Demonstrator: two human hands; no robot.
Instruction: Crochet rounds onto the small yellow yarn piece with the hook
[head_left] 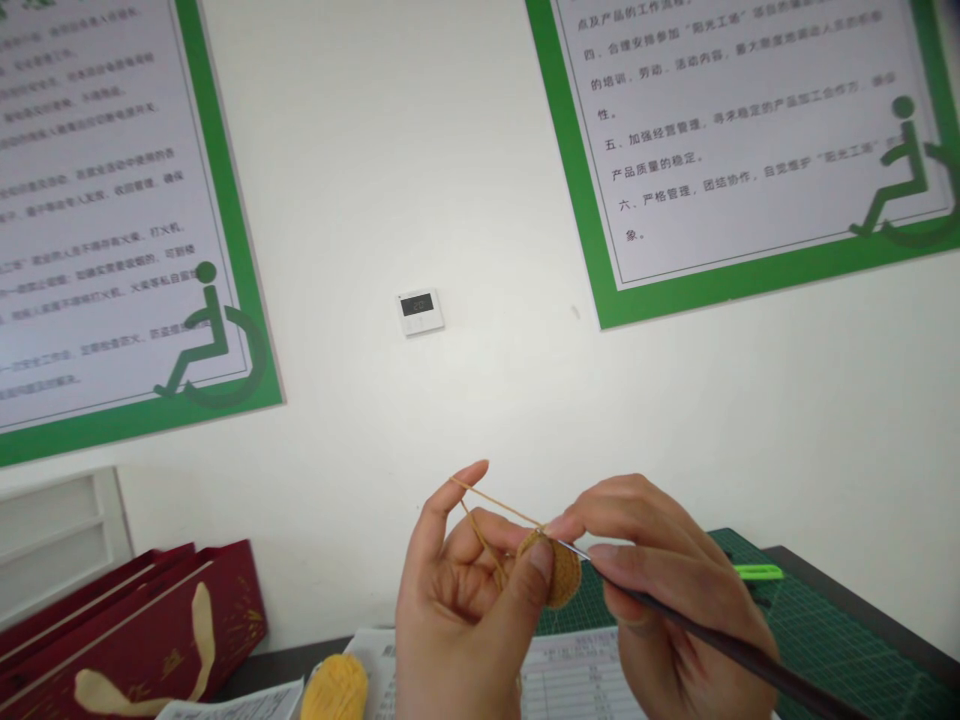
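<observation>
Between the thumb and fingers of my left hand (457, 610) is a small round crochet piece (568, 578) in mustard yellow. Its working yarn (499, 503) loops over my raised left index finger and runs down to the top edge of the piece. My right hand (667, 590) grips a crochet hook (675, 618) with a dark handle and a metal shaft. The hook's tip meets the top edge of the piece, beside the left thumb; the exact stitch is too small to make out.
A yellow yarn ball (335, 688) sits low at left, beside printed sheets (577, 680). Dark red gift bags (150, 640) stand at far left. A green cutting mat (832, 640) lies at right, with a bright green tool (759, 572). The wall carries green-framed posters and a thermostat (421, 312).
</observation>
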